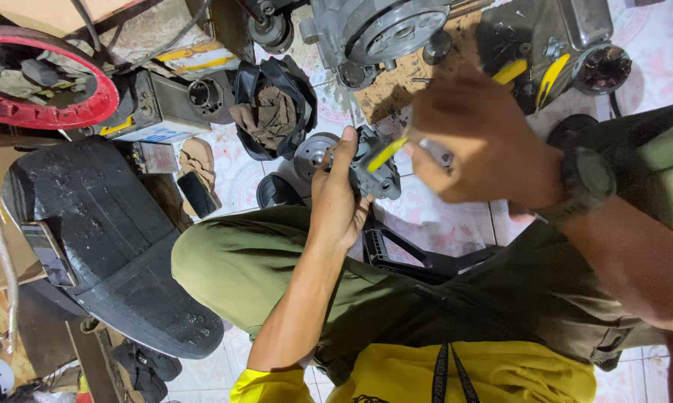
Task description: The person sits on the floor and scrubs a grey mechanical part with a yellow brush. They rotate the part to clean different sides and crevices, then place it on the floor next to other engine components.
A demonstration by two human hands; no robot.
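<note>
Nearest the camera, at the right of the frame, the right hand [477, 145] is blurred, its fingers curled shut around a yellow-handled screwdriver [387, 154] whose tip points at the small grey metal part [372, 166] in the middle of the picture. Just left of it, the left hand [338, 195] has its fingers wrapped around that part, thumb pressed up along its side, holding it above the knees in olive trousers [262, 261]. To do this well, I would judge the left hand should hold the part firm and the driver should sit square on it before turning, so the tip does not slip. That part looks like cast metal, lumpy and greasy. At lower left lies a black padded seat [105, 239], dusty and scuffed; at upper left a red wheel rim [53, 112]; at top centre a large grey engine casing [381, 30] on the patterned tiled floor [441, 216].
</note>
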